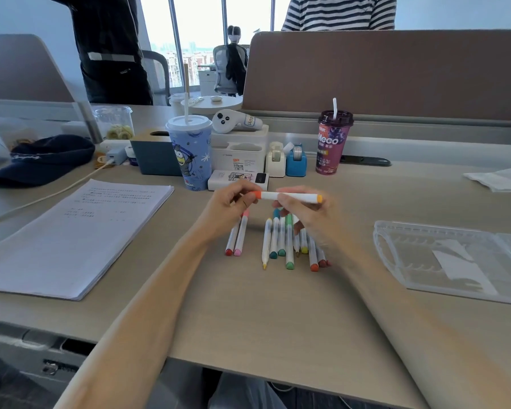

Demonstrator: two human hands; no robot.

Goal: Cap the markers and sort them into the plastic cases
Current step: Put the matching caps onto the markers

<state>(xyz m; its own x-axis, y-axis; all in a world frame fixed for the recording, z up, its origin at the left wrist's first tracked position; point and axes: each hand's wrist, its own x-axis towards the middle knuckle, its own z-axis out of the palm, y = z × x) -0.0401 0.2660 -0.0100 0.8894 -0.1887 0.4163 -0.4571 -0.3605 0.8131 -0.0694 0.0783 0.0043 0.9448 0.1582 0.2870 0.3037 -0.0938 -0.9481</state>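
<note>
Both hands hold one marker point(289, 197) up over the desk point(248, 320). It lies flat, pointing side to side. My left hand point(227, 205) pinches the orange cap point(258, 194) at its left end. My right hand point(310, 222) has its fingers wrapped round the white middle part. The cap touches the marker, but I cannot tell if it is pushed all the way on.

Under the hands, more markers lie on the desk. A bunch of markers point(281, 240) lies close together, side by side. Two markers point(236, 237), one with a red end and one with a pink end, lie just to the left of the bunch.

The clear plastic case point(396, 246) lies open on the right, well apart from the markers. Inside it is a white slip of paper point(460, 267).

At the back stand a blue cup point(191, 154) and a purple cup point(332, 146), each with a lid and a straw. A clear jar point(112, 119) far back on the left has pale rings in it. A stack of paper point(77, 231) lies on the left
</note>
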